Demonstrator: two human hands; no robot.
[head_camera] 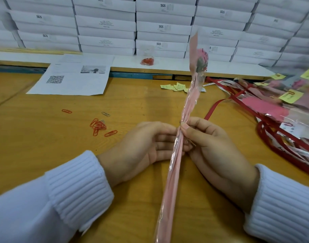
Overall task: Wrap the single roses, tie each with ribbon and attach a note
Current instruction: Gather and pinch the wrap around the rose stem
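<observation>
Losing the lower end of the wrapped rose [178, 148] past the bottom edge, nearer than the hands. Can't see the fingertips of the left hand [143, 146], tucked behind the wrap. Can't name the small metal bit [190, 142] at the right hand [215, 146]; too small. Up above the hands, getting only a smeared pink blur for the rose head [202, 61]. Off to the right of the hands, seeing the pile of finished roses [273, 106] blurred and clipped by the side edge. Can't read the yellow notes [174, 87] just beyond the hands, nor the printed sheet [71, 79] far to their left. Further back, just haze for the clear container [147, 50].
</observation>
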